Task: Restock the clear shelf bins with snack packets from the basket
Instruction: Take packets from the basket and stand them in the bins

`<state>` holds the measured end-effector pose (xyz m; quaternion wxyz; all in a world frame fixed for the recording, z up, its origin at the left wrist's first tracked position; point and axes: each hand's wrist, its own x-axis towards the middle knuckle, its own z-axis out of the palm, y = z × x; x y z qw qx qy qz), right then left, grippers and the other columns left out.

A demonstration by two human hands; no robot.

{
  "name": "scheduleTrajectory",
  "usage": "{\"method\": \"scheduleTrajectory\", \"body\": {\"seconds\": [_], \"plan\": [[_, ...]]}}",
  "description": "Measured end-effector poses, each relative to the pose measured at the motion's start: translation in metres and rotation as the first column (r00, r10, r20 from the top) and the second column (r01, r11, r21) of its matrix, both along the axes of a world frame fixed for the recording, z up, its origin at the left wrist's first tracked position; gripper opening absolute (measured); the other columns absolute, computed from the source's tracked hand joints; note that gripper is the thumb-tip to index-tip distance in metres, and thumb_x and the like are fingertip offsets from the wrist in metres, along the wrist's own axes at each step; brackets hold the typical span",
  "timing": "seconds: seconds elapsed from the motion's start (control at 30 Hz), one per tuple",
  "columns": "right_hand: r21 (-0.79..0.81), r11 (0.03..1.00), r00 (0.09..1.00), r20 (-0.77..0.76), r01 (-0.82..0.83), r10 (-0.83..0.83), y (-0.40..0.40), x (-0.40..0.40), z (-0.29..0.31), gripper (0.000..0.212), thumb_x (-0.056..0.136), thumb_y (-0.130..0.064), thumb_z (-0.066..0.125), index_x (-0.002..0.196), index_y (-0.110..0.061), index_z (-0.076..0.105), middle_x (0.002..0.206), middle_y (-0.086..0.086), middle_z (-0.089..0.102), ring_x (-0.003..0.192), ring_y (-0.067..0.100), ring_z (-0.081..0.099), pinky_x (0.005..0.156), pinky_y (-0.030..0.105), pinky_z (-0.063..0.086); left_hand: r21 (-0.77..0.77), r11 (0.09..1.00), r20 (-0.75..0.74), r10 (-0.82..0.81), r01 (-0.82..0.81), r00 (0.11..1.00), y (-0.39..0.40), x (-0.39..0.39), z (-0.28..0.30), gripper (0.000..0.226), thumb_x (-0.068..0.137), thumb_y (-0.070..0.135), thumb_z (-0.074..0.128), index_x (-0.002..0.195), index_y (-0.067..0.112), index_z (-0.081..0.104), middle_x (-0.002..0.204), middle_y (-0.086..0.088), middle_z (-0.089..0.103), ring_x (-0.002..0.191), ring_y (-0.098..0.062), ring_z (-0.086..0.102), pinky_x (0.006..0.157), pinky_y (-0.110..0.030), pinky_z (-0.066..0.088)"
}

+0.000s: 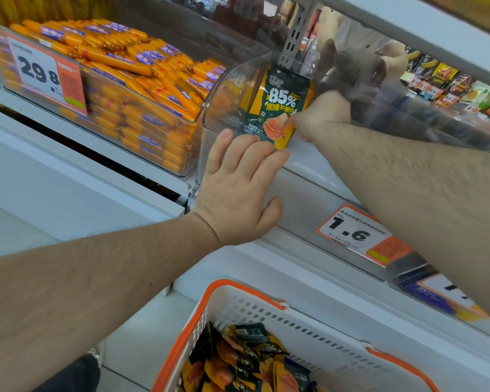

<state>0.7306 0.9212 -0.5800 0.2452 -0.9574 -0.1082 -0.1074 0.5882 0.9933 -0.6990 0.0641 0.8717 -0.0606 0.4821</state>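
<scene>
Packet stands at the front of the clear bin; my right hand pinches its lower edge while my left hand lies flat-fingered against the wall. I'd seat it upright, label out. Below, the basket holds more packets; white shelving, price tags around.

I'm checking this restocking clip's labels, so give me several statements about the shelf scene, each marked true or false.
1. The left hand lies with straight fingers against the clear bin. True.
2. The snack packet is blue. False: it is dark green and yellow.
3. The right hand pinches the packet's lower edge. True.
4. The basket has green handles. False: they are orange.
5. The neighbouring bin holds orange sausage sticks. True.
</scene>
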Motion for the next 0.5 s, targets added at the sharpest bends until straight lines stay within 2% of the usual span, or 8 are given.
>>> {"method": "scheduleTrajectory", "body": {"seconds": [0.03,0.1,0.17,0.2,0.27,0.3,0.37,0.5], "plan": [[-0.014,1.0,1.0,0.02,0.002,-0.002,-0.002,-0.001,0.002,0.021,0.085,-0.018,0.065,0.069,-0.013,0.053,0.074,0.005,0.063,0.065,0.02,0.062,0.058,0.028,0.052,-0.018,1.0,-0.005,-0.008,0.008,1.0,-0.001,-0.002,0.002,0.057,0.076,0.039,0.055,0.125,0.009,0.056,0.117,-0.012,0.06,0.12,-0.031,0.044,0.115,-0.05,0.016],[0.021,0.999,0.996,0.083,0.031,-0.032,-0.006,-0.011,0.007,0.013,0.081,-0.02,0.065,0.07,-0.014,0.06,0.07,0.002,0.066,0.062,0.017,0.063,0.053,0.025,0.052,-0.043,0.998,0.006,-0.04,0.041,0.999,-0.005,-0.007,0.006,0.056,0.074,0.037,0.057,0.123,0.011,0.053,0.121,-0.013,0.058,0.121,-0.031,0.044,0.116,-0.05,0.017],[0.058,0.998,0.99,0.141,0.019,-0.027,-0.013,-0.029,0.008,0.014,0.077,-0.021,0.061,0.065,-0.015,0.059,0.06,-0.003,0.057,0.056,0.014,0.055,0.047,0.022,0.039,-0.034,0.991,0.049,-0.128,0.13,0.99,-0.012,-0.013,0.007,0.053,0.073,0.033,0.058,0.121,0.012,0.049,0.126,-0.012,0.052,0.121,-0.032,0.044,0.115,-0.047,0.02],[0.062,0.998,0.982,0.19,-0.01,-0.002,-0.018,-0.041,0.009,0.015,0.076,-0.021,0.06,0.062,-0.015,0.057,0.056,-0.004,0.052,0.055,0.015,0.052,0.046,0.022,0.035,-0.029,0.983,0.062,-0.181,0.183,0.982,-0.017,-0.017,0.007,0.05,0.073,0.031,0.058,0.118,0.013,0.048,0.126,-0.01,0.047,0.118,-0.031,0.044,0.111,-0.045,0.024],[0.065,0.993,0.942,0.326,-0.099,0.072,-0.031,-0.067,0.009,0.018,0.076,-0.025,0.058,0.061,-0.017,0.056,0.056,-0.004,0.051,0.061,0.016,0.052,0.05,0.025,0.036,-0.035,0.965,0.04,-0.257,0.259,0.966,-0.027,-0.028,0.002,0.044,0.071,0.028,0.058,0.113,0.014,0.049,0.12,-0.007,0.045,0.106,-0.029,0.046,0.094,-0.041,0.032],[0.078,0.985,0.909,0.403,-0.155,0.111,-0.039,-0.079,0.008,0.018,0.077,-0.027,0.058,0.062,-0.018,0.057,0.058,-0.005,0.054,0.064,0.016,0.054,0.054,0.028,0.04,-0.048,0.957,0.0,-0.285,0.285,0.958,-0.033,-0.034,-0.003,0.043,0.07,0.027,0.057,0.11,0.015,0.05,0.116,-0.007,0.048,0.1,-0.028,0.046,0.086,-0.039,0.031],[0.116,0.956,0.827,0.537,-0.269,0.167,-0.052,-0.099,0.003,0.02,0.078,-0.029,0.059,0.064,-0.016,0.061,0.063,-0.004,0.061,0.068,0.018,0.059,0.062,0.033,0.047,-0.088,0.942,-0.141,-0.334,0.324,0.932,-0.046,-0.047,-0.019,0.04,0.069,0.026,0.056,0.107,0.015,0.052,0.107,-0.006,0.054,0.096,-0.025,0.048,0.081,-0.035,0.028],[0.089,0.897,0.633,0.739,-0.432,0.231,-0.069,-0.126,-0.028,0.02,0.076,-0.018,0.063,0.057,-0.012,0.059,0.057,-0.001,0.058,0.057,0.02,0.055,0.055,0.035,0.044,-0.094,0.93,-0.429,-0.361,0.356,0.828,-0.06,-0.062,-0.05,0.033,0.072,0.031,0.052,0.102,0.018,0.057,0.097,0.002,0.06,0.089,-0.02,0.051,0.078,-0.033,0.028]]}}
